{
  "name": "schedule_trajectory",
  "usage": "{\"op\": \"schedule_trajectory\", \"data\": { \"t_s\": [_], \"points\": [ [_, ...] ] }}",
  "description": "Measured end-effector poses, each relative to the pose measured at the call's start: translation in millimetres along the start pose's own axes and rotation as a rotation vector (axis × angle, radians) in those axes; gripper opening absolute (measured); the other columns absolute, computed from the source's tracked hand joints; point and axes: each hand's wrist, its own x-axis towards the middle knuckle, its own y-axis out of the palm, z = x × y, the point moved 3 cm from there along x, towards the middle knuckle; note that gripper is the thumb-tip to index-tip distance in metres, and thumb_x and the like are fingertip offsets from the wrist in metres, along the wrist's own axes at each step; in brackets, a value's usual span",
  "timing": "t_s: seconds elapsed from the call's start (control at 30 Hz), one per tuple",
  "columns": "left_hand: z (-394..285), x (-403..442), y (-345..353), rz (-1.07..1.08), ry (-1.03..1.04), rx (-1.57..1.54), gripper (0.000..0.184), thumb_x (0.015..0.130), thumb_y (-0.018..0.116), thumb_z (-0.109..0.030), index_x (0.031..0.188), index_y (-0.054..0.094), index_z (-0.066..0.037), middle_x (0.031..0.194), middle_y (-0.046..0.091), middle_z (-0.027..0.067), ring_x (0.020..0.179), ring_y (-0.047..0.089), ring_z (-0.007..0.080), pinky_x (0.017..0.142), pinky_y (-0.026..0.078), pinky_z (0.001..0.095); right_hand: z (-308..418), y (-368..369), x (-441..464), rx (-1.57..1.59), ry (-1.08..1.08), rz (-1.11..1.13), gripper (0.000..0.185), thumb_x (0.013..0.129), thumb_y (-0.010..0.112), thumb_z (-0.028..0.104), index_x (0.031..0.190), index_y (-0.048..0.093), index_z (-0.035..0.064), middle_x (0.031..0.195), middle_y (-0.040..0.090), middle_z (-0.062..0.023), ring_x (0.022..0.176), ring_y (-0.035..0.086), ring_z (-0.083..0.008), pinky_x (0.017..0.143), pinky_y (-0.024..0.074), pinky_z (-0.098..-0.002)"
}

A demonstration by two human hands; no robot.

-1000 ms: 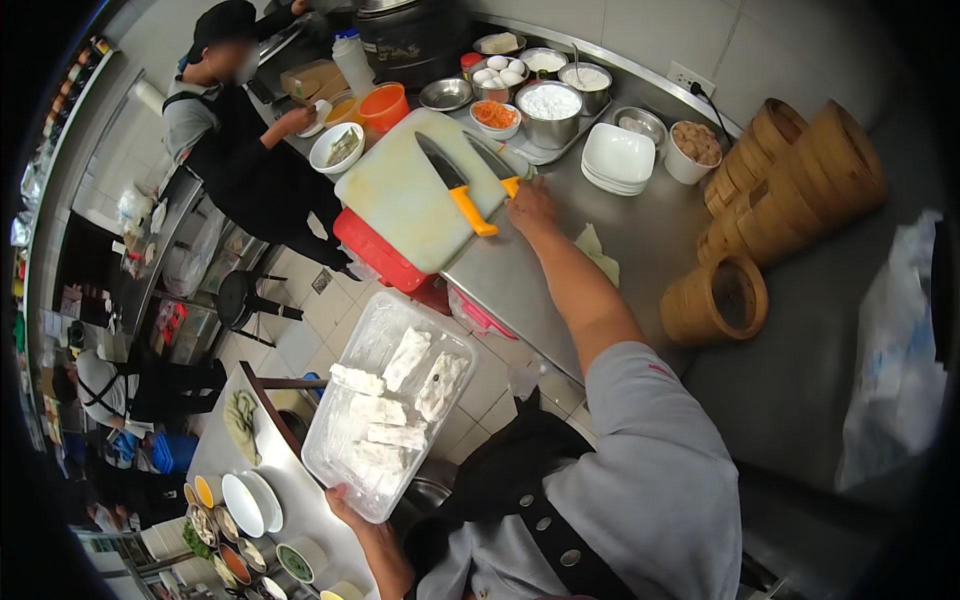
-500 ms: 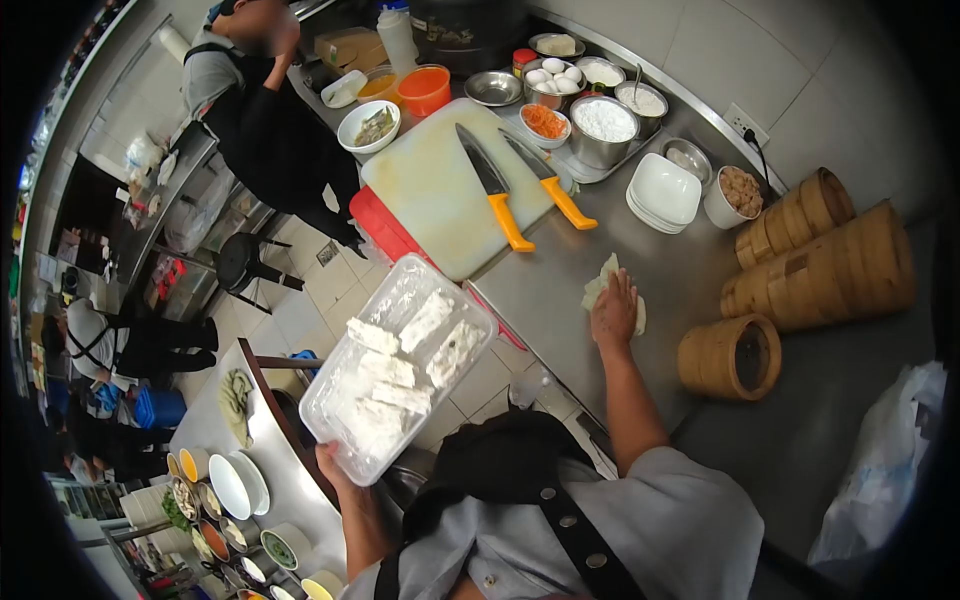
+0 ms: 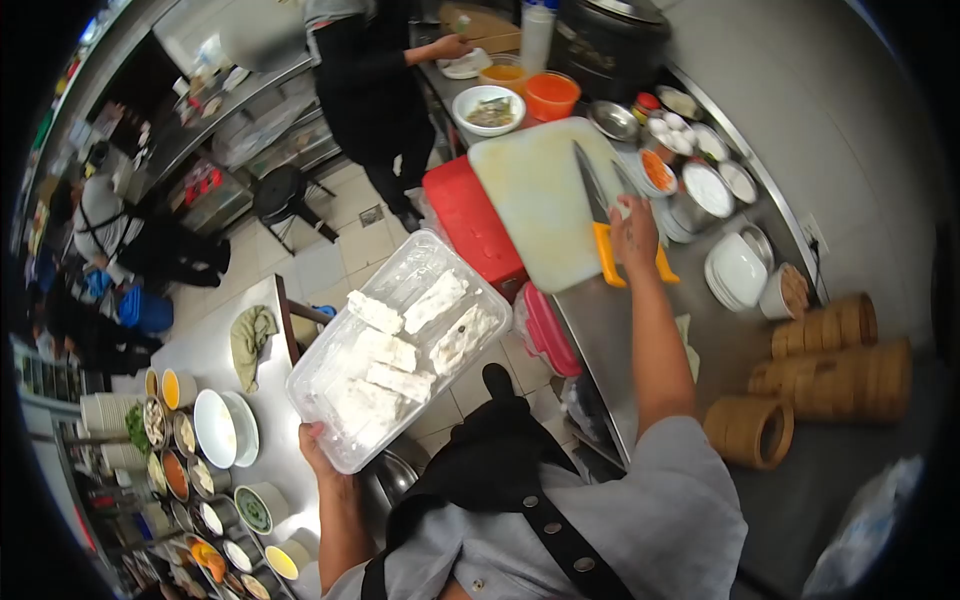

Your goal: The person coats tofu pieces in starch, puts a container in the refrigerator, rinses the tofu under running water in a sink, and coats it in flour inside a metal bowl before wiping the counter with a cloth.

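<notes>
Counter (image 3: 600, 340), steel, fills 1 to 4 o'clock, taking the tray as clock centre. Cutting board (image 3: 520, 190) sits at 1 to 2 o'clock, two orange-handled knives on it, handles past its edge.

Plastic tray (image 3: 425, 255) is off the counter, over the gap between work surfaces. Left hand (image 3: 318, 455) is clamped on its rim at 7 o'clock; most fingers hidden underneath. One-handed corner hold, so best practice: palm well under the base, wrist firm, tray level, clear of the counter edge. Tilt looks risky; contents could slide.

Right hand (image 3: 635, 240) is at 2 o'clock, over the knives, fingers curled; can't tell if closed on a handle or something small. Near knife (image 3: 607, 258) and far knife (image 3: 665, 265) lie close together: fingers on handles only, off the edges, one knife at a time.

Looks: tray clear, shallow, rounded corners, white powder smeared over the base. White-coated pieces (image 3: 435, 300) are chunky, oblong, rough, uneven. Some lie apart toward 12 to 2, others bunch and overlap toward 6. Right-side piece has a small dark speck (image 3: 462, 328).
</notes>
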Motion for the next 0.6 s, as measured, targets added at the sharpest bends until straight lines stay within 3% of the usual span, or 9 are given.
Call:
{"op": "schedule_trajectory", "data": {
  "t_s": [0.07,0.17,0.2,0.23,0.3,0.4,0.6],
  "points": [
    [-14.0,-8.6,10.9,0.017,0.016,-0.084,0.074,0.065,0.052,-0.028,0.13,0.041,0.004,0.12,0.055,0.0206,0.11,0.054,0.036,0.097,0.044,0.045,-15.1,57.8,57.8,-0.063,-0.054,0.039,0.032,0.083,0.064,0.023,0.108,0.057,0.0055,0.103,0.06,-0.0181,0.098,0.057,-0.0354,0.084,0.0455,-0.0416],
    [-24.4,-27.9,-2.2,-0.115,0.099,-0.121,0.077,0.066,0.053,-0.031,0.132,0.039,0.005,0.121,0.055,0.0211,0.109,0.055,0.0364,0.096,0.046,0.0441,-59.8,135.8,139.9,-0.011,0.041,0.195,0.049,0.085,0.059,0.023,0.126,0.046,-0.0002,0.12,0.054,-0.0242,0.112,0.053,-0.0371,0.097,0.0405,-0.0418],
    [-15.1,-36.5,-22.1,-0.176,0.156,-0.145,0.075,0.066,0.053,-0.03,0.131,0.04,0.005,0.12,0.055,0.0212,0.108,0.056,0.0364,0.095,0.046,0.0439,-100.0,176.3,175.4,-0.207,-0.11,0.192,0.054,0.084,0.058,0.023,0.129,0.044,-0.0037,0.124,0.052,-0.0264,0.117,0.049,-0.0385,0.103,0.0358,-0.0427],
    [-10.7,-43.0,-33.7,-0.262,0.207,-0.153,0.074,0.067,0.053,-0.03,0.13,0.04,0.006,0.119,0.056,0.0214,0.107,0.057,0.0363,0.095,0.047,0.0437,-108.1,197.2,198.0,-0.548,-0.277,0.394,0.059,0.082,0.059,0.023,0.13,0.041,-0.0066,0.13,0.047,-0.0268,0.123,0.044,-0.0395,0.107,0.0318,-0.043],
    [-6.6,-56.2,-52.8,-0.343,0.303,-0.147,0.064,0.07,0.057,-0.025,0.124,0.045,0.006,0.115,0.057,0.0199,0.105,0.058,0.0342,0.092,0.048,0.0443,-125.6,223.8,223.7,-0.421,-0.095,0.425,0.066,0.08,0.061,0.022,0.136,0.036,-0.0028,0.138,0.041,-0.0242,0.128,0.04,-0.0366,0.106,0.0337,-0.0409],
    [-5.8,-75.8,-55.8,-0.426,0.409,-0.239,0.065,0.07,0.06,-0.022,0.128,0.043,0.003,0.117,0.056,0.0189,0.107,0.057,0.0336,0.093,0.048,0.044,-192.8,274.1,260.9,-0.329,-0.221,0.422,0.055,0.087,0.053,0.024,0.133,0.037,-0.0011,0.12,0.056,-0.0262,0.11,0.055,-0.0403,0.094,0.0448,-0.0454],
    [-1.2,-114.3,-53.6,-0.55,0.571,-0.352,0.069,0.068,0.056,-0.018,0.132,0.039,-0.001,0.123,0.051,0.0195,0.112,0.054,0.0353,0.099,0.045,0.0452,-147.7,252.3,281.1,-0.465,-0.277,0.479,0.048,0.084,0.055,0.021,0.125,0.042,-0.001,0.114,0.057,-0.0237,0.104,0.055,-0.0364,0.089,0.045,-0.0424]
  ]
}}
